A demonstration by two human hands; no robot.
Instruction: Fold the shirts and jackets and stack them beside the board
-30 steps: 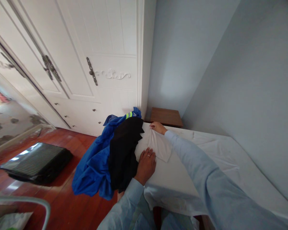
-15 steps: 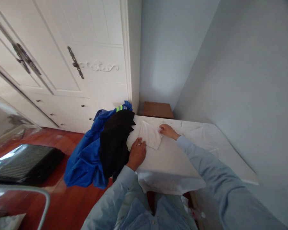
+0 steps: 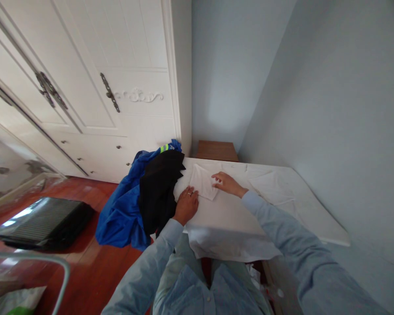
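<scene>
A small piece of white fabric (image 3: 202, 178) lies on a board covered in white cloth (image 3: 239, 216). My left hand (image 3: 187, 205), with a ring on one finger, rests flat on the fabric's near left edge, fingers stretched out. Over its right side is my right hand (image 3: 230, 183), fingers loosely bent and apart; whether the fingertips touch the fabric is hard to tell. Another flat white piece (image 3: 274, 188) lies farther right on the board. Black fabric with a zigzag edge (image 3: 159, 188) is heaped beside my left hand, on top of a blue garment (image 3: 121, 218) with a yellow-green stripe.
A white wardrobe (image 3: 141, 52) stands at the back left, and a grey wall (image 3: 341, 109) bounds the right. Behind the board is a brown wooden surface (image 3: 216, 150). On the red floor lies a dark ribbed case (image 3: 46, 223), near a pale metal tube frame (image 3: 65, 275).
My right hand has shifted slightly left over the white fabric, and its fingers have spread. My left hand stays at the fabric's left edge. The view has turned slightly.
</scene>
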